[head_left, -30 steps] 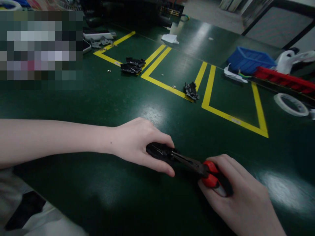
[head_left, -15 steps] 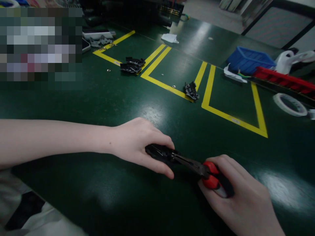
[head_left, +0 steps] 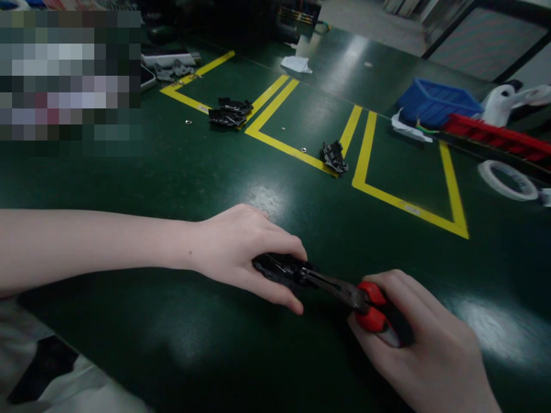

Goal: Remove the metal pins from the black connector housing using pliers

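Note:
My left hand [head_left: 253, 246] grips a black plastic part [head_left: 279, 268] between thumb and fingers, low over the green table [head_left: 181, 172]. Red-handled long-nose pliers [head_left: 344, 292] are in my right hand [head_left: 426, 338], its fingers wrapped round the grips. The jaws point left and their tips meet the right end of the black part. What exactly lies between the tips is too dark and small to make out. Some of the part is covered by my left fingers.
Yellow tape marks outline areas on the table. Black part assemblies lie at the left [head_left: 230, 113] and middle [head_left: 334, 156], with small metal rings [head_left: 303, 150] nearby. On the right are a blue bin [head_left: 439, 103], a red rack [head_left: 499, 136] and a tape roll [head_left: 508, 180].
The pliers and my right hand have shifted very slightly to the right. My left hand keeps its grip on the black part, almost unmoved.

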`<action>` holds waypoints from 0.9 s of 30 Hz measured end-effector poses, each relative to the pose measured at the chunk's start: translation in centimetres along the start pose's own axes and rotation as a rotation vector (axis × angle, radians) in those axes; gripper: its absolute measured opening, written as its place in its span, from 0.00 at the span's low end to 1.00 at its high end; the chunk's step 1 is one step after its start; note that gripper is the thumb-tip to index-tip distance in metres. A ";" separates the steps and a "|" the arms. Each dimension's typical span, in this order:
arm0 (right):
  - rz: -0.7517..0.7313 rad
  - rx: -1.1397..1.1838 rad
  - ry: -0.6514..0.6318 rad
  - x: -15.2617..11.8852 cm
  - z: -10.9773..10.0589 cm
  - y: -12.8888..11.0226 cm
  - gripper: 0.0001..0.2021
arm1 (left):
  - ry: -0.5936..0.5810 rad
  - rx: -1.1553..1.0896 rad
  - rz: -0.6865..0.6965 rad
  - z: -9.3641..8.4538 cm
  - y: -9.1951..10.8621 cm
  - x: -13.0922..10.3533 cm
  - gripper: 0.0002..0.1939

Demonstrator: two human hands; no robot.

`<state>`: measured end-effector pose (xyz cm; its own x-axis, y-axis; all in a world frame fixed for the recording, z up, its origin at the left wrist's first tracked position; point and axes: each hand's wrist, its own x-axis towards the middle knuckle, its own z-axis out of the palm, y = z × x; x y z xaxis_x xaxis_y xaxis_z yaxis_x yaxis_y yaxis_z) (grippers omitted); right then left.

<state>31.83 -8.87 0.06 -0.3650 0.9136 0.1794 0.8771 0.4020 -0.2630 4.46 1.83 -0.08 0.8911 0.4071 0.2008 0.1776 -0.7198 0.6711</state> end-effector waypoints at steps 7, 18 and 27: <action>0.091 0.036 0.047 0.0 0.2 -0.9 0.06 | 0.007 -0.005 -0.033 0.1 0.0 0.0 0.21; 0.072 0.087 0.040 0.1 0.0 -1.2 0.04 | -0.053 -0.212 0.017 -0.4 -0.1 0.0 0.19; 0.020 0.067 0.016 0.1 0.1 -0.5 0.06 | -0.099 -0.209 -0.028 -0.5 -0.1 0.2 0.21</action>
<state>31.27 -8.94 0.09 -0.3416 0.9207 0.1885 0.8611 0.3870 -0.3297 4.43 2.31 0.22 0.9254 0.3608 0.1159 0.1217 -0.5726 0.8108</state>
